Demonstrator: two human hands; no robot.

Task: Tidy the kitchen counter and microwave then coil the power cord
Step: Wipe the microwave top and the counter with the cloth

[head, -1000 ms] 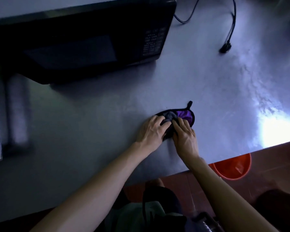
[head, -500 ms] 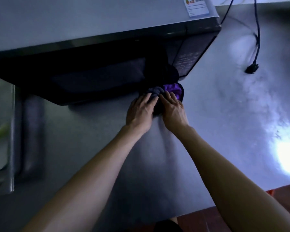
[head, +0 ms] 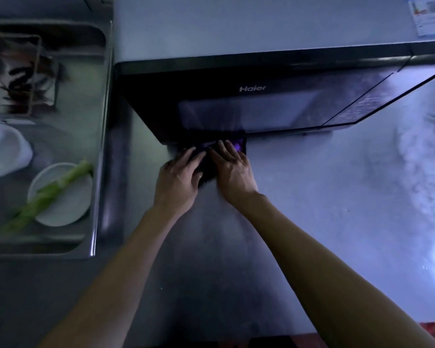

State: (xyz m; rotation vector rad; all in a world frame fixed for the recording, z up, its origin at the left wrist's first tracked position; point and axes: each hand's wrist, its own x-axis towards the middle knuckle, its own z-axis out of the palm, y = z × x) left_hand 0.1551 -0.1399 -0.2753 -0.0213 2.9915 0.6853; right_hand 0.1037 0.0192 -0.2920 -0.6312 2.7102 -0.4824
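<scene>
Hands [head: 178,180] [head: 232,169] press dark cloth [head: 207,169] against glossy microwave [head: 249,106].

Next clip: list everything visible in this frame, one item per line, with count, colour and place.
microwave: one, black, back of the counter, door closed
sticker: one, white and blue, on the microwave's top, right corner
cloth: one, dark with purple, at the microwave's front bottom edge
counter: one, grey
sink: one, steel, left
bowls: two, white, in the sink
green stalk: one, across the nearer bowl
left hand, right hand: both flat on the cloth
</scene>
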